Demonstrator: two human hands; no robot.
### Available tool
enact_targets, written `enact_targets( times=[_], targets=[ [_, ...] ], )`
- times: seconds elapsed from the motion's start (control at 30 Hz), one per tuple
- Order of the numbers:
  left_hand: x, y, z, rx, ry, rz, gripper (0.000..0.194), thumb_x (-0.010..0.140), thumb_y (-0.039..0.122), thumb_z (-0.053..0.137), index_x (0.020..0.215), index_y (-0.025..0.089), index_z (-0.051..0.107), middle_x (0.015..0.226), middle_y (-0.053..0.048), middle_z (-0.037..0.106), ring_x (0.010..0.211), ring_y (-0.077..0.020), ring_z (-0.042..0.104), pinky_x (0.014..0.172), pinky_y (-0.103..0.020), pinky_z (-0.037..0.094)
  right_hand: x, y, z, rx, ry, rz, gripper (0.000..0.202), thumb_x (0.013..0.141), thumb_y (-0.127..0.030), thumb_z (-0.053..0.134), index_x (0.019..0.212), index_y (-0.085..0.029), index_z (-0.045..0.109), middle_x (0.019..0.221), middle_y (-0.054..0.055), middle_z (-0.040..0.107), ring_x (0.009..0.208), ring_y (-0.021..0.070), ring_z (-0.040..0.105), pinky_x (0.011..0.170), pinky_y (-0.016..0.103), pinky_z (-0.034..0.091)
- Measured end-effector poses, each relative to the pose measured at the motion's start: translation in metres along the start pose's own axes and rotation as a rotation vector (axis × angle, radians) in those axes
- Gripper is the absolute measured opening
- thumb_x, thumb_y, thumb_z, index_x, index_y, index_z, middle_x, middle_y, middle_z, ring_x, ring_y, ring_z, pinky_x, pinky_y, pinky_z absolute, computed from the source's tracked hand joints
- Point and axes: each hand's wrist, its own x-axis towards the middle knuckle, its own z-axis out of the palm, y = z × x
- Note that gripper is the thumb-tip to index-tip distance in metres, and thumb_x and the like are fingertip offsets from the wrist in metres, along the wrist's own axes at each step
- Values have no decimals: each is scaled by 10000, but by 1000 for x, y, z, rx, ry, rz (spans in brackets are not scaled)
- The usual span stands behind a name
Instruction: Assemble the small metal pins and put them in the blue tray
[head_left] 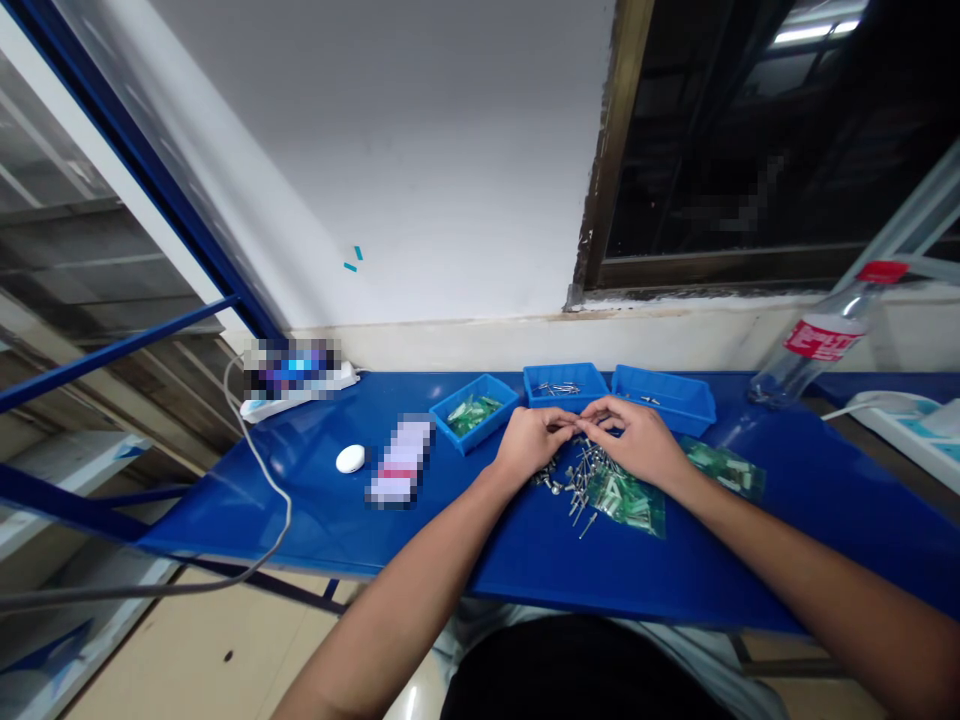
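Note:
My left hand (531, 440) and my right hand (630, 437) meet above a pile of small metal rivet-like pieces (583, 480) on the blue table. The fingertips of both are pinched together, and what lies between them is too small to make out. Beside the pile, under my right wrist, is a clear bag with green print and pale pieces (634, 505). A similar bag (724, 470) lies farther right. Behind my hands stand two blue trays, one (566, 400) with metal pieces, the other (675, 408) with a few. A third blue tray (466, 440) at the left holds green-printed packets.
On the table (300, 520) are a round white object (350, 459) and a blurred pale rectangular item (401, 462). A power strip (300, 393) with a cable sits back left. A bottle with a red cap (817, 345) stands back right, near the wall.

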Motion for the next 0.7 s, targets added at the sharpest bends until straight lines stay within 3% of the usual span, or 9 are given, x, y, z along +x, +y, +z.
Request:
enact_targets(
  times=[0.2, 0.37, 0.53, 0.7],
  targets=[
    [0, -2, 4, -104, 45, 32, 218, 895, 121, 703, 1102, 169, 748, 1047, -63, 813, 992, -198, 784, 923, -304, 614, 1, 6, 2, -1, 4, -39, 166, 890, -344, 687, 992, -213, 694, 964, 66, 763, 791, 212, 733, 755, 377, 630],
    [1, -4, 6, -150, 67, 32, 264, 903, 149, 704, 1165, 179, 711, 1018, -55, 816, 969, -202, 788, 914, -315, 615, 1, 5, 2, -40, 4, -128, 142, 897, -279, 655, 1017, -219, 699, 953, 56, 731, 774, 197, 696, 742, 364, 611],
    [-1, 4, 2, -147, 60, 18, 228, 947, 306, 681, 1130, 180, 733, 1006, -56, 815, 925, -211, 789, 862, -300, 620, 1, 1, -1, -90, 28, -183, 135, 911, -247, 620, 1001, -233, 720, 927, 57, 690, 748, 198, 655, 692, 357, 582],
    [-2, 8, -2, -144, 6, 11, 315, 955, 430, 664, 1134, 193, 767, 1075, -62, 808, 1005, -244, 778, 884, -321, 622, 1, 3, -2, -89, 42, -160, 96, 907, -254, 647, 979, -240, 708, 931, 43, 702, 764, 200, 672, 731, 361, 585]
  ],
)
